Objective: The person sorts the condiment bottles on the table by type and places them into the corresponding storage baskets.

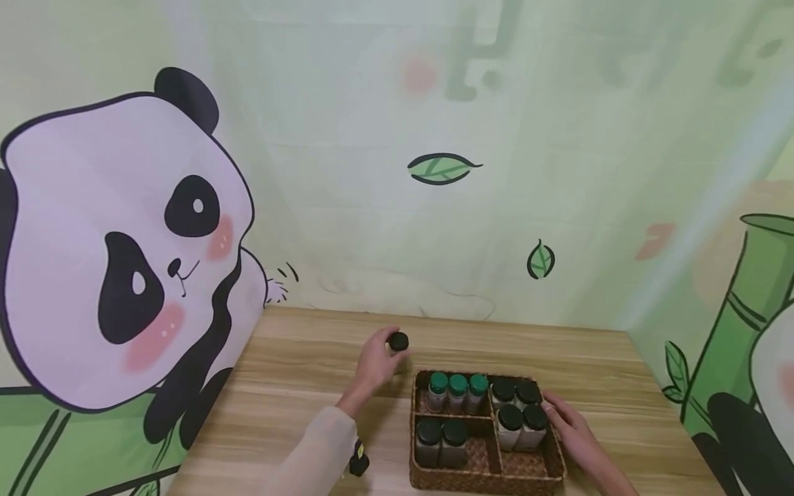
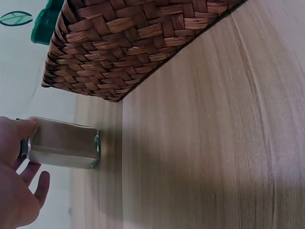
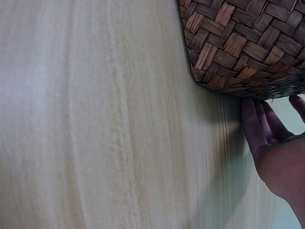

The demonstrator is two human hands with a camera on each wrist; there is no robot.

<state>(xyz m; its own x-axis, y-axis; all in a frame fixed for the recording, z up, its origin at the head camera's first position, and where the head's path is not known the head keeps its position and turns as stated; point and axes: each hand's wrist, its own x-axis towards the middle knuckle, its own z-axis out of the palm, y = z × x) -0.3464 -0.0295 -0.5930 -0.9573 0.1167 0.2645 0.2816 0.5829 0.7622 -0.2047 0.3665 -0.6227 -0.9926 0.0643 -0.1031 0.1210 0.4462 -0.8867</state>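
My left hand point(image 1: 376, 362) pinches a square spice jar point(image 2: 64, 143) near its black lid point(image 1: 399, 340), left of the basket's back corner. The jar looks upright, with brownish powder behind clear walls, its base close over the table. My right hand point(image 1: 577, 430) rests against the right side of the woven basket point(image 1: 484, 479); in the right wrist view its extended fingers point(image 3: 255, 124) reach the basket's wall. Inside the basket, green-capped jars point(image 1: 457, 387) stand in the back left compartment, two black-lidded jars point(image 1: 441, 444) in the front left, and several more black-lidded jars point(image 1: 521, 430) on the right.
The wood-grain table point(image 1: 298, 358) runs back to a fabric backdrop point(image 1: 347, 227) printed with pandas, leaves and bamboo. A small black object point(image 1: 358, 460) with a yellow mark shows beside the left sleeve point(image 1: 325, 448). Bare basket floor point(image 1: 479, 451) shows right of the two front left jars.
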